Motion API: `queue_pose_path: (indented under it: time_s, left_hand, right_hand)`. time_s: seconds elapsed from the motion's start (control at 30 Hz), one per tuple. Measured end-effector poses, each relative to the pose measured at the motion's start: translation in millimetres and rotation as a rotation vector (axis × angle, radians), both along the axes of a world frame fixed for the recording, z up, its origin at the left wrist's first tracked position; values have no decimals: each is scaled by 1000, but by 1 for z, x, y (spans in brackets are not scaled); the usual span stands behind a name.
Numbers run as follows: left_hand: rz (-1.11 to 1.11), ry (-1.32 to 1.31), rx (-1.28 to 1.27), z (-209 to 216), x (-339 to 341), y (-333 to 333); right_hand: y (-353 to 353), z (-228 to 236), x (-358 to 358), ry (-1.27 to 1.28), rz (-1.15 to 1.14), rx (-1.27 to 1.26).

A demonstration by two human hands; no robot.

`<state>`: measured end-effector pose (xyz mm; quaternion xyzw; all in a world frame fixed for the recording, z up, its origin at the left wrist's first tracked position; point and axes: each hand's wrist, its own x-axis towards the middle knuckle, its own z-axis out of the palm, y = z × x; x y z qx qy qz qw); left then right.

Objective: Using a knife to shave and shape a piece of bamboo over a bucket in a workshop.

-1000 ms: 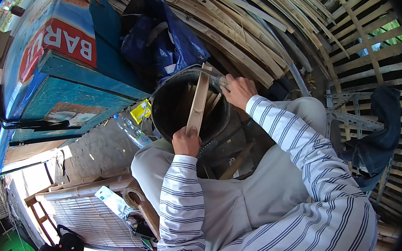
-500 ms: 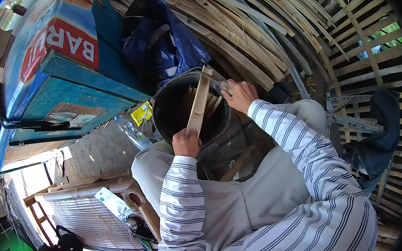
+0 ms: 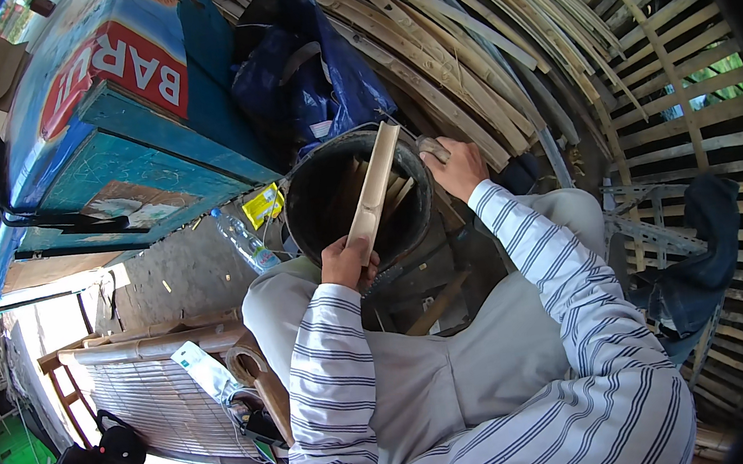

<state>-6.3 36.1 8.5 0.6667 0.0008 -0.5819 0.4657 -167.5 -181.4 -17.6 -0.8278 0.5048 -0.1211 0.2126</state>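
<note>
My left hand point(image 3: 350, 263) is closed around the lower end of a split bamboo piece point(image 3: 376, 186). The piece slants up and away over a black bucket point(image 3: 292, 186), its hollow side with a node facing up. To the right of the bucket's rim, my right hand point(image 3: 460, 168) grips a knife by its rounded, dull handle point(image 3: 432, 148). The knife's thin dark blade is hard to make out near the far end of the bamboo, and I cannot tell whether they touch. Other bamboo pieces point(image 3: 399, 195) stand inside the bucket, between my knees.
Long bamboo strips point(image 3: 434, 53) lie stacked beyond the bucket, beside a blue bag point(image 3: 311, 84). A teal box point(image 3: 156, 164) stands at the left, with a plastic bottle point(image 3: 246, 242) and yellow packet point(image 3: 264, 205) near it. A bamboo bench point(image 3: 148, 346) is at lower left, a slatted wall point(image 3: 693, 107) at right.
My right hand has moved slightly right with the knife, and the blade no longer lies across the bamboo's far end. The bamboo's upper end has swung a little right.
</note>
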Motion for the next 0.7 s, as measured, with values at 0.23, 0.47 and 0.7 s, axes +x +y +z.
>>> queue_pose_path:
  time_s: [0.23,0.47,0.7]
  left_hand:
    - [-106,67,-23,6,1,-18]
    - [-425,-275,41,-36,-2,-35]
    - [-279,159,-22,-14,-6,-49]
  right_hand:
    - [28,57,-24,-298,0,187]
    - [57,64,-66,-310,50,146]
    - [31,36,-27,-269,-76,151]
